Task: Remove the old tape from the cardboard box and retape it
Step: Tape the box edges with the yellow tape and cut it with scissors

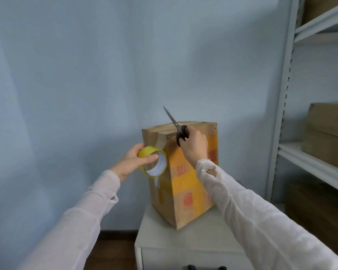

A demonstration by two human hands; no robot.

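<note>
**Now: Cutting the Strip Free at the Box's Left Face**

1. Left of centre, the left hand [134, 162] grips the yellow tape roll [144, 152], thumb across the outer band and fingers curled behind it. The roll sits against the left face of the cardboard box [185, 182]. A pale strip [161, 141] appears to run from the roll up to the box's top edge. Hold that strip taut; slack tape folds on itself and cuts ragged.

2. At centre, the box stands upright on a white cabinet [183, 238], one corner toward the camera. Tape crosses its top; whether that is old or new tape cannot be told.

3. Just right of the top corner, the right hand [193, 147] clamps the black handles of the scissors [176, 125]. The blades are together and point toward the upper left, clear of the tape.

4. Recommended procedure: lower the tip, part the blades, and cut just above the roll, square to the strip. Press the free end flat onto the cardboard afterwards. Direct the point away from the left thumb.

5. At the right edge, a shelf unit [320, 166] holds other cartons [328, 129]; these play no part.
</note>
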